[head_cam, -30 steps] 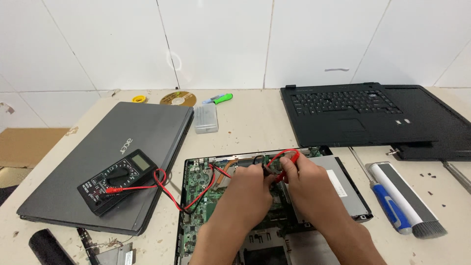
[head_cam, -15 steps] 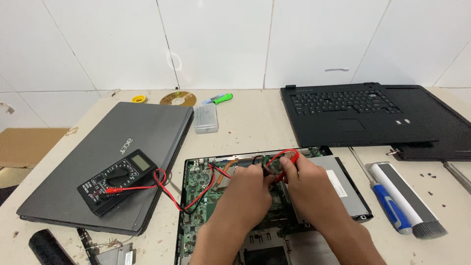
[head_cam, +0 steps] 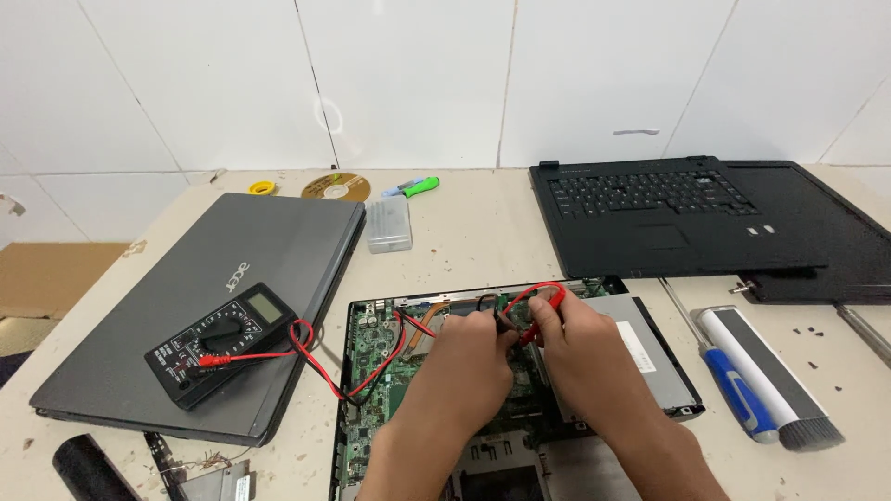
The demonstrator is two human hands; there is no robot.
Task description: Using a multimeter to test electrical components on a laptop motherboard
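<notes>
Two probes in use: my left hand (head_cam: 469, 357) pinches black probe (head_cam: 501, 325), my right hand (head_cam: 571, 348) pinches red probe (head_cam: 548, 299), tips down for contact on opened laptop board (head_cam: 380, 357). Multimeter (head_cam: 223, 341) rests on closed grey laptop (head_cam: 167, 315), display facing me for reading.

Left hand (head_cam: 469, 357) and right hand (head_cam: 580, 348) bare — no gloves, rings, watch or bands visible. Forearms bare to frame edge — no sleeve in view. Fingernails short, unpainted where visible.

Nothing visibly changed; both hands (head_cam: 520, 357) stay put.
</notes>
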